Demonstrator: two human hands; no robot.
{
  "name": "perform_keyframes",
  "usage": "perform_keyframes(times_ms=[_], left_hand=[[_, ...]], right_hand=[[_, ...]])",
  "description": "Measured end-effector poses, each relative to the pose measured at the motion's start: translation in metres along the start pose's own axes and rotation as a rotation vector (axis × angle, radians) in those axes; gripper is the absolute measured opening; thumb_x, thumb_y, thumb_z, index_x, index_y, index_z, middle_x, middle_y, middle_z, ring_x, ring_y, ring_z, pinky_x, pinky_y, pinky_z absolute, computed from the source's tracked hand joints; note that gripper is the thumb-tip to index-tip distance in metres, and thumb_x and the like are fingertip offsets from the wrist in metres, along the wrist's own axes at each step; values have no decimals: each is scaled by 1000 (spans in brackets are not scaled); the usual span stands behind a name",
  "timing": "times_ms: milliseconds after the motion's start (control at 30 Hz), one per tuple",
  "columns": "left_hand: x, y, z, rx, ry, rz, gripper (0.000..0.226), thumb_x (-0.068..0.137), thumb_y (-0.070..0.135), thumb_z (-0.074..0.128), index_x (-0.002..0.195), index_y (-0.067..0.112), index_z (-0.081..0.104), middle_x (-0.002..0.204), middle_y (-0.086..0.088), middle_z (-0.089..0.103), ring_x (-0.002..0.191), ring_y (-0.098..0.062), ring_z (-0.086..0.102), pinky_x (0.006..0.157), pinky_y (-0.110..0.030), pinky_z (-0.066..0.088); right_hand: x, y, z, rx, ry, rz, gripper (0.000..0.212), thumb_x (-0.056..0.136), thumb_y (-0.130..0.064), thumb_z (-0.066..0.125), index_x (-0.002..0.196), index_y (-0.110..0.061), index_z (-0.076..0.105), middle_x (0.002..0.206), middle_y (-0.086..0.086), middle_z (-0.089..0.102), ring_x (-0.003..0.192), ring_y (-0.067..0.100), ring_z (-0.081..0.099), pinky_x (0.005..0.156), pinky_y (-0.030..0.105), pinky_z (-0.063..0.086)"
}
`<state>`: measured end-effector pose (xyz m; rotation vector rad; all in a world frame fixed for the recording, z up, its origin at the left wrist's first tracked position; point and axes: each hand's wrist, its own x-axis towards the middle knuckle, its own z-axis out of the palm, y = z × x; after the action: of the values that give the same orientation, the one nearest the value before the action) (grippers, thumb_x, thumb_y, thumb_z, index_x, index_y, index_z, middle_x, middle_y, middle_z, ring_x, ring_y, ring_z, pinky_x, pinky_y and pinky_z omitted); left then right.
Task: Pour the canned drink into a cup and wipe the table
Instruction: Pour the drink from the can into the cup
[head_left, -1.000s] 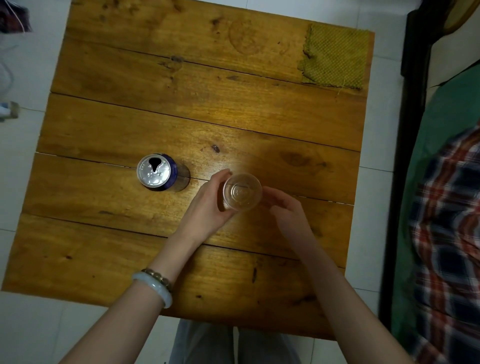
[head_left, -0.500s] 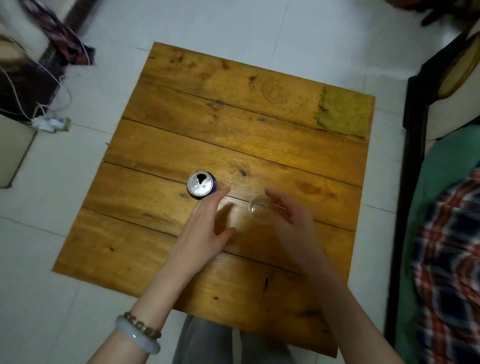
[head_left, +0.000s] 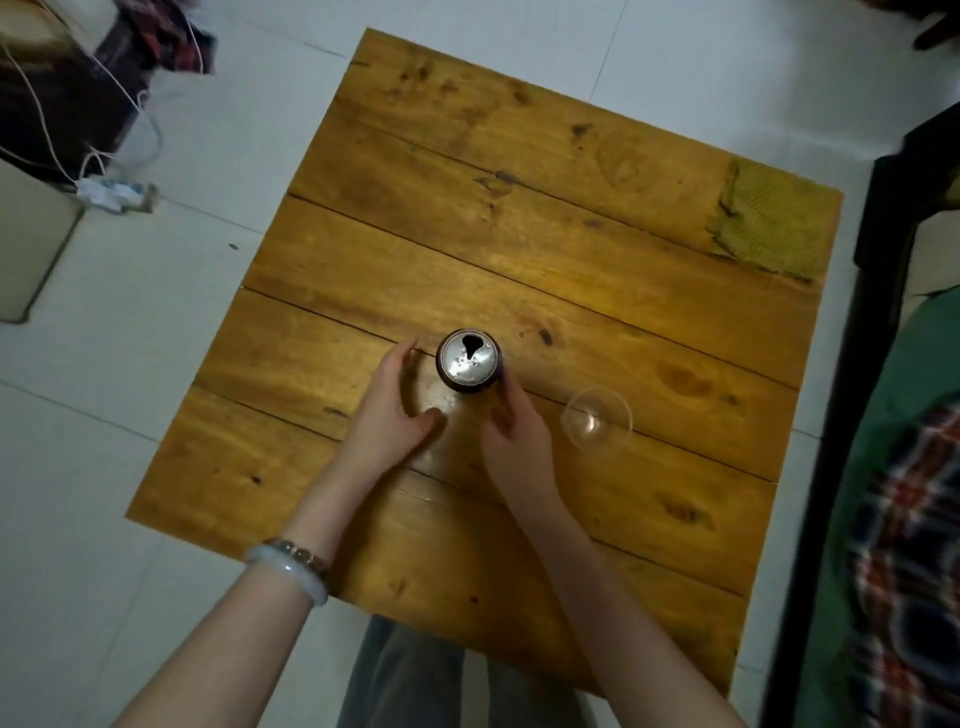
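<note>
On the wooden table (head_left: 519, 249), close to its middle, the can (head_left: 470, 361) stands upright with its silver top open and the dark pouring hole turned to the far side. The left hand (head_left: 392, 415) is on the left of the can, with the fingers spread and curved and the thumb pointing toward the can's base; it does not touch the can and holds nothing. The right hand (head_left: 511, 436) is on the other side – its fingers lie against the right wall of the can, but I cannot tell if they already grip it or only touch it. The clear cup (head_left: 597, 421) stands upright just to the right of the right hand, apart from it and a little nearer to the person than the can. The cloth (head_left: 771, 226), green-yellow, lies flat on the far right corner, its edges going along the table's edges, well apart from the can and the cup. Between these things the boards are bare – the whole far half and the left part offer free room. The near edge runs under the forearms, and a pale bracelet (head_left: 291, 569) sits on the left wrist. The tiled floor (head_left: 130, 415) surrounds the table on the left and far side.
</note>
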<state>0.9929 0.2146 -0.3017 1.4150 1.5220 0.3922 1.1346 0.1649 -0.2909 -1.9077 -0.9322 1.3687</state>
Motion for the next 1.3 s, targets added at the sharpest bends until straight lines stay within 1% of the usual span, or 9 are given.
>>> perform_keyframes(times_ms=[133,267,333,567,700,833,1000,1167,1300], left_hand=[[21,-7,6,36,-114,89,89,72,-3,71,146,17,25,147,1,37,136,-11,33,112,-26,29],[21,-3,11,-21,-149,194,77,76,-8,66,132,32,33,126,26,42,121,4,41,98,-3,30],[20,-4,10,-40,-151,208,79,78,-9,63,126,44,28,123,31,39,120,4,43,97,-3,32],[11,-7,5,-68,-148,241,84,79,-11,61,131,42,22,129,30,34,123,5,39,98,-3,31],[5,-7,-4,-71,-125,241,83,78,-10,62,129,45,25,127,32,36,120,7,41,97,-3,32],[-9,-1,-17,-73,-97,261,86,79,-9,64,126,51,25,126,33,36,115,19,39,93,-2,33],[-28,1,-34,-85,-98,247,82,79,-3,62,141,37,28,127,24,42,121,-3,45,97,-24,44],[-48,17,-49,-98,-67,289,78,75,6,53,136,46,26,128,30,39,121,-7,43,96,-12,38],[-62,32,-48,-106,-51,289,75,76,5,49,143,32,32,134,19,44,125,-8,42,102,-21,37]], right_hand=[[6,3,7,22,55,-39,61,87,-10,57,143,-21,36,135,-11,49,126,5,45,107,32,39],[13,2,16,-9,82,-40,71,82,-31,69,143,-20,34,142,-8,45,130,6,42,108,32,38],[19,2,20,-21,109,-33,76,78,-32,73,143,-20,35,142,-7,46,130,7,42,108,34,38],[30,-6,27,-44,187,-90,73,66,-27,83,129,-25,47,122,-15,57,110,-4,50,86,-1,36],[27,-7,28,-27,186,-128,70,64,-31,84,125,-27,50,118,-17,58,109,-4,53,92,13,44],[14,-15,23,16,171,-162,67,64,-29,84,123,-28,51,114,-20,59,108,-5,54,89,8,42],[-4,-34,21,117,127,-178,66,63,-25,85,122,-24,54,114,-20,60,111,-3,54,94,16,44],[-20,-50,15,234,133,-257,72,63,-17,85,125,-19,49,123,-5,59,117,7,54,100,34,46],[-35,-55,2,292,107,-346,67,66,-17,81,125,-12,49,125,3,58,120,16,54,100,45,46]])
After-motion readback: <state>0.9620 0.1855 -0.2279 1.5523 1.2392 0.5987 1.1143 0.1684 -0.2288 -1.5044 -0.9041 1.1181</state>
